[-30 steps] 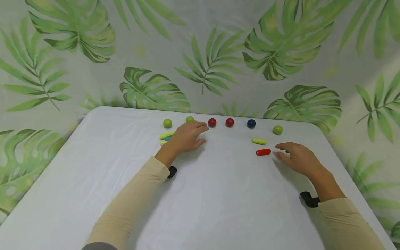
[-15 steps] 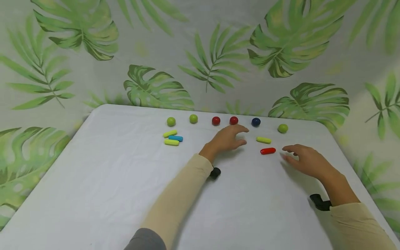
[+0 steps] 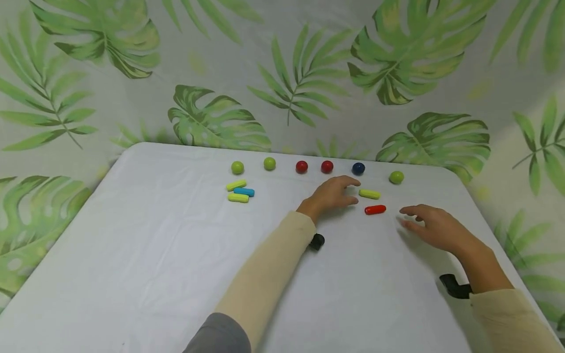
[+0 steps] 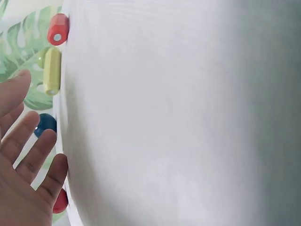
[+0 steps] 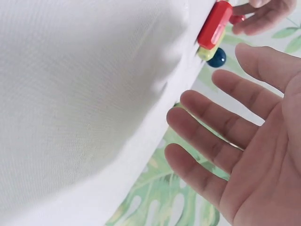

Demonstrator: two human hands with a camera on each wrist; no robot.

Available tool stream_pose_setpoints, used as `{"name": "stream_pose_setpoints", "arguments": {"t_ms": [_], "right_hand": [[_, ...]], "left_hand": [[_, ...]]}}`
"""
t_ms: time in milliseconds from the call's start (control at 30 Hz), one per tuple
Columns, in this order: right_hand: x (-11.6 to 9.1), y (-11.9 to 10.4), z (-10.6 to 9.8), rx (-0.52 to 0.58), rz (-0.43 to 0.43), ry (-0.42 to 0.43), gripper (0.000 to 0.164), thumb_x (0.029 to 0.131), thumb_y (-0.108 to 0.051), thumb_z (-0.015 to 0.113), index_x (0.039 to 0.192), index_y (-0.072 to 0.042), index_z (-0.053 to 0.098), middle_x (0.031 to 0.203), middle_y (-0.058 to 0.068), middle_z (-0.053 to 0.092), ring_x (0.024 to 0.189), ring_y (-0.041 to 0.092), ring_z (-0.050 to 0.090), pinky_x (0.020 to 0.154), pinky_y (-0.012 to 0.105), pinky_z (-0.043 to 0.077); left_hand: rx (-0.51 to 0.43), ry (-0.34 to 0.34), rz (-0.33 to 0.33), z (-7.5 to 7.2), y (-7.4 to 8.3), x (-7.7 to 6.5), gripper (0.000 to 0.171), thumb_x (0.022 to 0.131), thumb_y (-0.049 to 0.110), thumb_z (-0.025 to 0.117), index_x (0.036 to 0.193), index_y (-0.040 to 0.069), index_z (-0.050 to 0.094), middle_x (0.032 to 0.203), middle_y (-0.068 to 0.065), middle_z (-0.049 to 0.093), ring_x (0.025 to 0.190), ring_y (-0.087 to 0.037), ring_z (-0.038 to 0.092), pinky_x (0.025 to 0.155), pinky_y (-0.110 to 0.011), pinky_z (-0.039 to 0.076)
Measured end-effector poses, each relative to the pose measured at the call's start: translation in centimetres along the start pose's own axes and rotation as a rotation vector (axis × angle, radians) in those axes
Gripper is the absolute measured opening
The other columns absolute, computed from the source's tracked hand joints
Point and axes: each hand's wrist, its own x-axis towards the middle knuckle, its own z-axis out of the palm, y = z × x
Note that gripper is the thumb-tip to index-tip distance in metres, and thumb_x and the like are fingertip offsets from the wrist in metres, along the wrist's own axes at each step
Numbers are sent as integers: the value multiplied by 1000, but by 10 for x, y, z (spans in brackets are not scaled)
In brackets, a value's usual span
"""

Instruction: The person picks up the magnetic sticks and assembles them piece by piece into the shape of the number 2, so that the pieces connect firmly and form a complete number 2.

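My left hand (image 3: 333, 193) reaches over the right half of the white table, fingers spread and holding nothing. Just beyond its fingertips lies a yellow-green stick (image 3: 369, 194), a short faceted piece. A red stick (image 3: 375, 210) of like size lies nearer to me, between my two hands. My right hand (image 3: 430, 226) hovers to the right of the red stick with relaxed fingers and an empty palm. In the left wrist view the red stick (image 4: 58, 29) shows a pale dot on its end. The right wrist view has the red stick (image 5: 215, 24) overlapping the yellow-green one.
Along the table's (image 3: 176, 274) far edge stand green balls (image 3: 237, 167), two red balls (image 3: 301, 167), a dark blue ball (image 3: 358, 168) and another green ball (image 3: 396, 177). At left, two yellow-green sticks (image 3: 238, 197) lie beside a blue stick (image 3: 244, 191). Behind hangs a leaf-print cloth (image 3: 291, 88).
My left hand has moved right, from beside the left-hand group of sticks to the yellow-green stick. The right hand has stayed nearly in place. The sticks and balls lie as before.
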Motion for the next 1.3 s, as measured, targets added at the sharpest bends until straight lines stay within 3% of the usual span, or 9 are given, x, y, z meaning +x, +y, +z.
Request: {"name": "stream_pose_setpoints", "arguments": {"t_ms": [133,367,500,667,800,1033,1300], "right_hand": [[-1,1,3,0,2,-22,41,96,-24,61,131,-1,61,129,25,63,106,41,64,85,56,53],[-1,2,3,-7,-7,-7,39,96,-23,61,129,-2,62,127,24,64,104,39,65,85,55,54],[-2,3,3,-7,-13,5,38,96,-23,63,127,-1,64,125,23,66,102,39,66,84,54,54],[-3,5,3,-7,-21,15,38,96,-23,63,126,-1,64,125,23,66,101,38,67,83,53,55],[-7,6,3,-4,-3,11,39,96,-23,62,127,1,63,125,25,66,102,39,66,83,54,55],[-7,4,4,6,-7,12,39,96,-23,63,126,1,63,125,25,66,101,38,66,82,52,55],[1,2,7,22,8,-12,41,97,-26,63,129,-1,62,128,24,64,104,38,66,83,53,55]], "left_hand": [[-17,-26,-15,6,1,7,47,95,26,66,141,20,56,146,5,56,140,-13,46,117,-26,37],[-21,39,-98,16,8,18,45,96,29,65,140,27,57,145,8,56,132,-14,52,113,-29,41],[49,57,-119,20,14,23,44,94,33,68,137,32,60,138,11,61,125,-13,55,107,-30,44],[131,77,-148,22,19,24,34,93,34,68,127,35,68,116,13,69,107,-7,59,91,-25,45],[139,50,-151,24,21,23,28,94,31,67,122,35,71,104,13,68,96,-5,56,82,-23,41],[124,17,-138,19,20,20,25,94,26,67,119,27,72,103,10,67,93,-6,57,82,-19,46],[236,-100,-50,15,22,22,35,94,32,66,128,27,66,118,9,64,101,-7,55,90,-22,48]]}}
